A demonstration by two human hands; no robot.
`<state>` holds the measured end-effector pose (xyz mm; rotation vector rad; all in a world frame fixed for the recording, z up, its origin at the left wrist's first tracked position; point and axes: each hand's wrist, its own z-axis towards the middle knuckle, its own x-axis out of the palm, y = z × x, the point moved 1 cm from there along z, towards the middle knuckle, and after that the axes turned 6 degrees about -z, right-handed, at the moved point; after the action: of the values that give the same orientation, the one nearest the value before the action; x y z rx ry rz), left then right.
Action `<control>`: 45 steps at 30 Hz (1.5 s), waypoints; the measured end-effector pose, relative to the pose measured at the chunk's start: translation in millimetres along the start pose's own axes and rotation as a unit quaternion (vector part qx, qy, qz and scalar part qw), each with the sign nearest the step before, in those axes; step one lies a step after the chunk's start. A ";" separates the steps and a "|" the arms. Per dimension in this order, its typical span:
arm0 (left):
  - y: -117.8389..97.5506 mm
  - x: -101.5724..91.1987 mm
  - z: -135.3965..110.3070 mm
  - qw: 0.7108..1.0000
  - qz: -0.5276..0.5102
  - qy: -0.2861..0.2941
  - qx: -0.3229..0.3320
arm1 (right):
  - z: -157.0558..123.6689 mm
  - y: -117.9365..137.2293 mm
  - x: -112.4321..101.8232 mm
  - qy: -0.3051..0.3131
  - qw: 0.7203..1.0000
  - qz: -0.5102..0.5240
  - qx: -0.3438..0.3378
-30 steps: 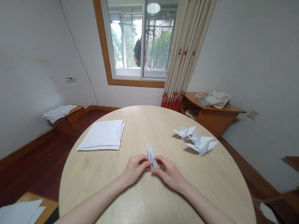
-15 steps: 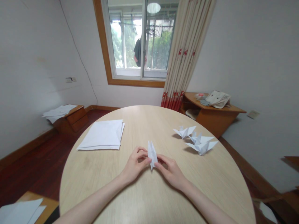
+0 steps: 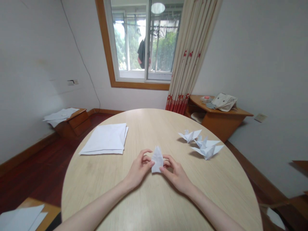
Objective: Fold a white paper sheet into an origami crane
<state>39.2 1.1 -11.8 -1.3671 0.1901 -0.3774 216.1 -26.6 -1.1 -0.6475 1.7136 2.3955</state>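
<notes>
A small folded white paper piece [image 3: 157, 158] stands just above the round wooden table [image 3: 149, 202], its pointed tip up. My left hand [image 3: 140, 169] pinches its left side and my right hand [image 3: 175, 173] pinches its right side, fingers curled on both. A stack of white paper sheets [image 3: 106, 139] lies to the left on the table. Finished white paper cranes [image 3: 203, 146] sit to the right, beyond my right hand.
A low wooden cabinet [image 3: 72, 120] with papers stands at the left wall. A corner shelf [image 3: 216, 118] with a bag is at the right, beside a curtain [image 3: 190, 54] and a window [image 3: 144, 41]. More paper [image 3: 21, 218] lies at the lower left.
The folded piece has turned from a narrow edge-on shape to a wider face, and both hands have shifted slightly upward with it.
</notes>
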 end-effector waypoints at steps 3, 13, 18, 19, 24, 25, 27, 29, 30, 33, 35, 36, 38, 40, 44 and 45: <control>1.7 -1.0 0.9 0.999 0.034 -0.001 -0.010 | -0.7 1.4 0.1 0.011 1.000 0.016 0.014; -2.1 -2.0 -0.7 0.997 0.075 0.016 -0.016 | -1.0 2.8 -0.3 0.011 0.999 -0.041 0.011; -4.7 -1.2 -1.2 0.993 0.122 0.005 0.008 | -1.5 4.3 -0.2 0.010 0.998 -0.065 -0.006; -4.6 -1.0 -1.4 0.991 0.129 -0.001 0.019 | -1.8 4.5 -0.3 0.010 0.998 -0.069 -0.008; -4.5 -1.8 -2.2 0.981 0.166 -0.072 0.068 | -2.5 4.8 -1.4 -0.003 0.994 -0.108 -0.023; -5.7 -1.7 -2.4 0.978 0.178 -0.073 0.078 | -2.4 4.7 -1.5 -0.005 0.993 -0.115 -0.029; -9.5 -0.5 -2.9 0.973 0.203 -0.052 0.100 | -2.1 4.1 -1.5 -0.001 0.992 -0.123 -0.039; -13.6 1.5 -3.8 0.970 0.215 -0.025 0.110 | -1.7 3.6 -1.4 0.012 0.991 -0.124 -0.042; -15.3 2.6 -4.4 0.972 0.210 -0.014 0.105 | -1.6 3.6 -1.3 0.019 0.991 -0.122 -0.043; -17.4 5.7 -6.2 0.988 0.148 0.008 0.053 | -1.7 5.4 -0.8 0.036 0.991 -0.115 -0.052; -17.4 7.3 -7.2 0.994 0.103 0.021 0.022 | -2.0 8.0 -0.3 0.043 0.991 -0.110 -0.065; -17.4 7.9 -7.5 0.996 0.089 0.026 0.014 | -2.1 9.4 0.0 0.045 0.991 -0.108 -0.072; -17.5 8.5 -7.9 0.997 0.076 0.033 0.009 | -2.4 12.0 0.5 0.045 0.990 -0.103 -0.081; -18.0 8.8 -8.2 0.996 0.075 0.037 0.011 | -2.7 13.6 0.8 0.046 0.991 -0.095 -0.082; -19.8 9.2 -8.5 0.995 0.086 0.045 0.019 | -3.5 14.1 0.8 0.057 0.993 -0.073 -0.068; -20.0 9.3 -8.4 0.995 0.085 0.047 0.019 | -3.7 13.9 0.6 0.061 0.994 -0.068 -0.065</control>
<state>41.8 -13.2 6.8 -1.2864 0.3734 -0.3009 211.8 -34.9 9.7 -0.9161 1.5098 2.4325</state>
